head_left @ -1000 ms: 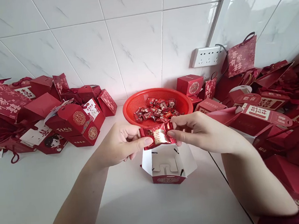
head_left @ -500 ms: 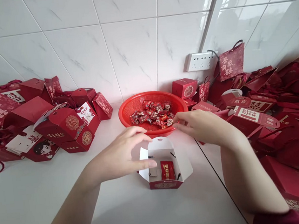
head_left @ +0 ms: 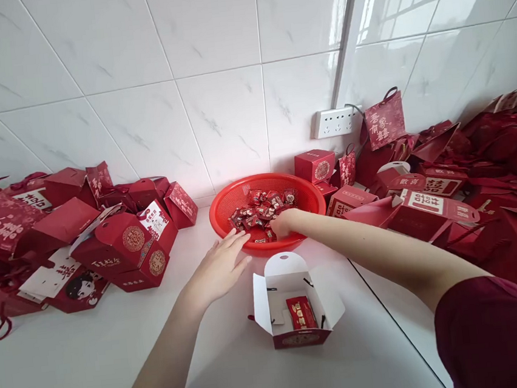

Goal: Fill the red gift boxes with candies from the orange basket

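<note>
An open red gift box [head_left: 302, 338] with a white inside and raised flaps stands on the white tabletop. One red packet with gold characters [head_left: 301, 313] lies in it. Behind the box, a red plastic basket [head_left: 222, 191] holds many small red-wrapped candies [head_left: 249, 218]. My right hand [head_left: 286, 223] reaches into the basket, down among the candies, and its fingertips are hidden there. Left of the box, my left hand [head_left: 220, 268] is empty, fingers stretched out, close to the basket's front rim.
Red gift boxes [head_left: 129, 246] are piled at the left. More boxes and bags [head_left: 428, 202] crowd the right side. A white power strip [head_left: 334, 122] is on the tiled wall behind. A dark seam [head_left: 392, 318] runs along the table at the right.
My right hand has moved from the basket's right rim down into the candies. My left hand has drawn back from over the gift box to its left, near the basket.
</note>
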`<state>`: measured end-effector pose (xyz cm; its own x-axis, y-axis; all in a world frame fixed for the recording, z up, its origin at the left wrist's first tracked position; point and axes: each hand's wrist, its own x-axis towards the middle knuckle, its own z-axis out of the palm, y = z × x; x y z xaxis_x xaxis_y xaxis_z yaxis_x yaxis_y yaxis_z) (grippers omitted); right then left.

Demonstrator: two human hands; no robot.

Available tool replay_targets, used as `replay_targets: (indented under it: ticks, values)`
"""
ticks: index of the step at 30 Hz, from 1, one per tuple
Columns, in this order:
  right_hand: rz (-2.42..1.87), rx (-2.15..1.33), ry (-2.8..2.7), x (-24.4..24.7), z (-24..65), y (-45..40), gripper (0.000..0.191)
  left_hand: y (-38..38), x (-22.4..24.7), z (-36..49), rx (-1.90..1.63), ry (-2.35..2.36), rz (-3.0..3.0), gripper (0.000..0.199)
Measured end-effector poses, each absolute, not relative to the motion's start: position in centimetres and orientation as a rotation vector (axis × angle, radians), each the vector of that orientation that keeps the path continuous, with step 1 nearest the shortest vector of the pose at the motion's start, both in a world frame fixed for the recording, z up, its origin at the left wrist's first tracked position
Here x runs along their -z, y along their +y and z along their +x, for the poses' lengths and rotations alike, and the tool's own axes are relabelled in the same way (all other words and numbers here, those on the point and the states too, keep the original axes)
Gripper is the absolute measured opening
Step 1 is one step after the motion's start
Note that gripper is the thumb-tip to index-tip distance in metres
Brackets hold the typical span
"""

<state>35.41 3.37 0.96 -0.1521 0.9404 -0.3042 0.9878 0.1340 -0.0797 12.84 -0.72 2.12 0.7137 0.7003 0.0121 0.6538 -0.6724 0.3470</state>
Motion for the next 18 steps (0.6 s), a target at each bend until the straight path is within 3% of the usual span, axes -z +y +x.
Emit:
replay_targets:
  ticks: [5, 9, 18]
  values:
    - [1.919, 0.45, 2.104, 0.6, 36.3, 3.6, 0.048, 0.9, 0.6, 14.2, -0.469, 0.941, 2.73, 0.033]
    - [1.961, 0.506, 2.16, 1.0, 38.5, 4.1, 0.064, 1.6, 2.3, 15.1, -0.662, 1.02, 2.785, 0.037]
    - [2.11, 0.909, 2.392, -0.4, 40.8, 4.1, 0.046, 2.1, 2.3, 15.1, -0.672, 0.997, 2.732, 0.034]
